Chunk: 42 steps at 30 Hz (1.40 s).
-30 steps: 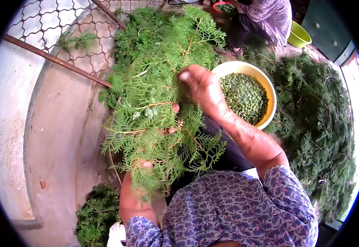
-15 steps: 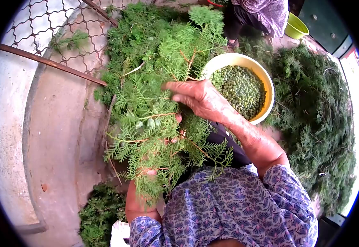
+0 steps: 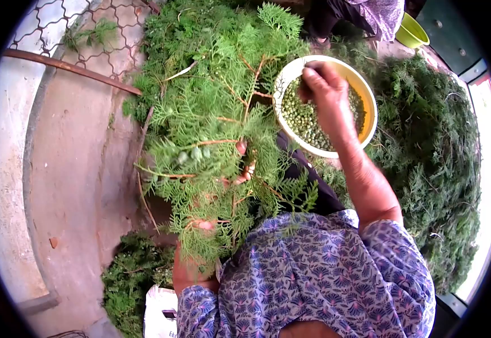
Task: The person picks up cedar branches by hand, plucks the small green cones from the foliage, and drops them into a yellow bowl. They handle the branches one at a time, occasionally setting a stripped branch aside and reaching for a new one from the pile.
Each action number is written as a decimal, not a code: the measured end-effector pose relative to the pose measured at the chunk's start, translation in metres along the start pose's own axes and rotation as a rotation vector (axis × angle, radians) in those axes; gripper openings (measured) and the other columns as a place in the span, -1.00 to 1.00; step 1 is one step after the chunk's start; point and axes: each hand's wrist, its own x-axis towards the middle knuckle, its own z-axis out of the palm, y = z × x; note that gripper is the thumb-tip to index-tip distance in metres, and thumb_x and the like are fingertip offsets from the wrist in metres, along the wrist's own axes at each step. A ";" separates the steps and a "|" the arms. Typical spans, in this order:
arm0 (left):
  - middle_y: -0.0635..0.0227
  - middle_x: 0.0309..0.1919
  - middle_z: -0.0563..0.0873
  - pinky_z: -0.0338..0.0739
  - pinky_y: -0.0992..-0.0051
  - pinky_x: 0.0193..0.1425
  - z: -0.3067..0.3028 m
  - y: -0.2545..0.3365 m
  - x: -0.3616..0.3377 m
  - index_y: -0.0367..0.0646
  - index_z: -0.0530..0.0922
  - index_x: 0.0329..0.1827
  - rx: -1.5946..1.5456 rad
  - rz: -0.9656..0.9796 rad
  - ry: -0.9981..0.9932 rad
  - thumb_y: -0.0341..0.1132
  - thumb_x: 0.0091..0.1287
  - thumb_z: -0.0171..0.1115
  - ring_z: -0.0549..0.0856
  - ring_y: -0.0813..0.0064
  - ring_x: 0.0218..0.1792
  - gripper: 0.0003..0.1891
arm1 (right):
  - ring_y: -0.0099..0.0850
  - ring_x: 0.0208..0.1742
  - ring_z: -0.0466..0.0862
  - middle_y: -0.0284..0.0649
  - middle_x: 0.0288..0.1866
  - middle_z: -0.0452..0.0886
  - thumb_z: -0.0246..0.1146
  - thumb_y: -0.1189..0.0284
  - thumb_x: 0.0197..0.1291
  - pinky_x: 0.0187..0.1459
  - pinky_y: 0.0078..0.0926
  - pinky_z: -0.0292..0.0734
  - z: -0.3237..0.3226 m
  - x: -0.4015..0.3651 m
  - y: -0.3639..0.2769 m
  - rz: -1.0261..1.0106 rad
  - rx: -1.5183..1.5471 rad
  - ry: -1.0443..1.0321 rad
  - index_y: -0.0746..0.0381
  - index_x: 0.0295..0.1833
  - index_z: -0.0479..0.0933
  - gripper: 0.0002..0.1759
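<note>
My left hand (image 3: 244,172), mostly hidden behind foliage, is closed around a leafy conifer branch (image 3: 206,194) with flat, scale-like sprays. Its thumb and some fingertips show among the reddish stems. A few pale green cones (image 3: 193,154) hang on this branch, blurred. Over the white-rimmed bucket (image 3: 372,107) with a yellow inside is my right hand (image 3: 329,93), fingers curled together and pointing down. Whatever its fingers hold is hidden. Small round green cones (image 3: 302,119) fill much of the bucket beneath it.
Cut conifer branches (image 3: 183,39) are heaped ahead, with another large pile (image 3: 426,169) to the right. A smaller heap (image 3: 133,273) lies lower left beside a white bag (image 3: 158,310). Another person (image 3: 378,17) sits near a lime-green basin (image 3: 412,32). Wire mesh with a rusty bar (image 3: 76,69) stands upper left.
My right hand has moved from the branch rightward to above the bucket, its fingers now curled downward. My left hand keeps hold of the branch in about the same place.
</note>
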 end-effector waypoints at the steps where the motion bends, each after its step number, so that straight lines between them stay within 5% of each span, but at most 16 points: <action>1: 0.05 0.00 0.51 0.52 0.35 -0.05 -0.016 0.007 0.004 -0.24 0.32 0.19 -0.033 -0.144 -0.126 -0.15 0.39 -0.05 0.55 0.22 -0.08 -0.58 | -0.53 -0.42 0.55 -0.22 -0.38 0.58 0.14 0.47 0.22 -0.36 -0.57 0.53 -0.017 0.003 0.004 0.018 -0.103 0.049 0.30 -0.10 0.50 -0.82; 3: 0.03 -0.04 0.53 0.52 0.35 -0.07 -0.038 0.014 0.006 -0.26 0.34 0.16 -0.016 -0.285 -0.269 -0.16 0.38 -0.04 0.55 0.21 -0.12 -0.59 | -0.27 -0.21 0.61 -0.12 -0.24 0.59 0.22 0.49 0.08 -0.11 -0.34 0.53 -0.066 0.022 0.047 -0.128 -0.602 0.130 0.27 0.01 0.49 -0.67; 4: -0.05 0.02 0.47 0.53 0.31 -0.09 -0.048 0.007 -0.018 -0.19 0.30 0.25 -0.165 -0.247 0.137 -0.13 0.43 -0.14 0.54 0.18 -0.10 -0.57 | -0.17 0.00 0.54 -0.06 -0.02 0.52 0.26 0.47 0.02 0.06 -0.24 0.44 -0.088 0.026 0.067 -0.286 -0.949 0.163 0.22 0.04 0.50 -0.61; 5: -0.14 0.10 0.37 0.57 0.23 -0.09 -0.033 0.006 -0.025 -0.16 0.23 0.31 -0.285 -0.263 -0.217 -0.10 0.44 -0.17 0.50 0.11 0.05 -0.54 | -0.16 0.11 0.47 -0.04 0.11 0.42 0.29 0.44 -0.02 0.13 -0.24 0.38 -0.093 0.021 0.065 -0.241 -1.059 0.243 0.17 0.02 0.52 -0.60; 8: -0.18 0.16 0.28 0.59 0.24 -0.05 -0.014 0.002 -0.026 -0.15 0.21 0.33 0.089 0.133 -0.063 -0.06 0.44 -0.15 0.44 0.07 0.15 -0.50 | -0.16 0.07 0.52 -0.05 0.06 0.48 0.28 0.45 0.01 0.09 -0.26 0.42 -0.091 0.015 0.057 -0.247 -1.001 0.220 0.20 -0.03 0.55 -0.66; 10: -0.15 0.13 0.33 0.56 0.35 0.02 -0.041 0.034 -0.015 -0.13 0.21 0.33 -0.341 -0.436 -0.188 -0.02 0.42 -0.12 0.45 0.12 0.16 -0.48 | -0.22 -0.04 0.60 -0.10 -0.04 0.57 0.25 0.48 0.06 0.01 -0.34 0.49 -0.063 0.004 0.025 -0.270 -0.836 0.098 0.23 -0.08 0.57 -0.74; 14: -0.12 0.12 0.36 0.54 0.36 0.03 -0.047 0.029 -0.015 -0.14 0.22 0.32 -0.177 -0.351 -0.204 -0.03 0.41 -0.10 0.46 0.14 0.16 -0.48 | -0.40 -0.14 0.64 -0.19 -0.10 0.62 0.27 0.50 0.10 -0.15 -0.52 0.55 0.005 -0.033 -0.025 -0.406 -0.389 -0.275 0.24 -0.04 0.54 -0.73; 17: -0.10 0.12 0.38 0.52 0.36 0.04 -0.047 0.029 -0.017 -0.16 0.23 0.32 -0.144 -0.308 -0.197 -0.05 0.40 -0.08 0.46 0.16 0.16 -0.48 | -0.10 -0.11 0.62 0.02 -0.10 0.58 0.31 0.28 0.08 -0.08 -0.23 0.52 0.038 -0.044 -0.002 -0.547 -0.474 -0.400 0.34 0.10 0.39 -0.47; 20: -0.07 0.11 0.40 0.51 0.37 0.05 -0.049 0.033 -0.018 -0.17 0.24 0.31 -0.105 -0.267 -0.190 -0.06 0.40 -0.07 0.47 0.18 0.16 -0.49 | -0.10 0.11 0.53 0.16 0.02 0.53 0.23 -0.10 -0.03 0.11 -0.24 0.45 0.036 -0.050 0.026 -0.183 -0.604 -0.522 0.43 0.26 0.22 -0.06; 23: -0.05 0.11 0.42 0.49 0.38 0.05 -0.053 0.038 -0.020 -0.18 0.25 0.30 -0.060 -0.215 -0.172 -0.07 0.39 -0.05 0.47 0.19 0.16 -0.49 | -0.11 0.02 0.58 0.12 -0.02 0.56 0.36 0.12 -0.01 0.07 -0.27 0.47 0.037 -0.053 0.022 0.199 -0.282 -0.518 0.47 0.29 0.18 -0.11; 25: -0.03 0.11 0.43 0.48 0.38 0.06 -0.055 0.041 -0.023 -0.19 0.26 0.29 -0.028 -0.180 -0.156 -0.08 0.38 -0.04 0.48 0.20 0.16 -0.49 | -0.32 0.06 0.56 -0.13 0.00 0.60 0.41 0.37 -0.03 0.13 -0.32 0.44 0.041 -0.049 0.022 0.689 0.436 -0.541 0.35 0.18 0.39 -0.36; 28: -0.01 0.10 0.45 0.47 0.39 0.07 -0.056 0.046 -0.040 -0.20 0.27 0.29 0.051 -0.075 -0.109 -0.09 0.38 -0.02 0.48 0.22 0.16 -0.49 | -0.46 0.14 0.49 -0.35 0.03 0.60 0.44 0.46 -0.09 0.26 -0.41 0.25 0.053 -0.057 0.014 0.642 0.562 -0.628 0.14 0.14 0.48 -0.42; 34: 0.04 0.09 0.49 0.44 0.40 0.09 -0.061 0.073 -0.125 -0.23 0.29 0.27 0.765 0.427 0.614 -0.11 0.36 0.02 0.49 0.26 0.16 -0.49 | -0.48 -0.01 0.54 -0.32 -0.12 0.64 0.40 0.63 -0.08 0.20 -0.44 0.32 0.067 -0.073 0.015 0.680 0.542 -0.372 0.23 0.07 0.48 -0.49; 36: 0.24 -0.09 0.60 0.47 0.56 -0.19 0.023 0.056 -0.123 -0.24 0.36 0.23 1.328 0.688 0.910 -0.21 0.34 0.06 0.56 0.56 -0.26 -0.55 | -0.48 -0.03 0.56 -0.31 -0.12 0.63 0.39 0.61 -0.05 0.14 -0.47 0.40 0.068 -0.082 0.024 0.709 0.649 -0.356 0.21 0.07 0.49 -0.51; 37: 0.35 -0.19 0.65 0.38 0.67 -0.24 0.040 0.071 -0.115 -0.26 0.49 0.07 1.354 0.553 1.184 -0.30 0.28 0.15 0.54 0.63 -0.31 -0.66 | -0.50 -0.09 0.58 -0.32 -0.13 0.63 0.35 0.63 -0.01 0.08 -0.48 0.47 0.070 -0.086 0.025 0.714 0.643 -0.337 0.21 0.07 0.49 -0.54; 42: 0.39 -0.34 0.65 0.46 0.61 -0.19 0.125 -0.001 -0.055 -0.23 0.62 -0.15 1.630 0.729 1.159 -0.35 0.24 0.22 0.59 0.62 -0.29 -0.81 | -0.55 -0.23 0.59 -0.31 -0.22 0.64 0.29 0.66 0.06 -0.08 -0.60 0.52 0.084 -0.113 0.048 0.601 0.676 -0.220 0.23 -0.09 0.50 -0.72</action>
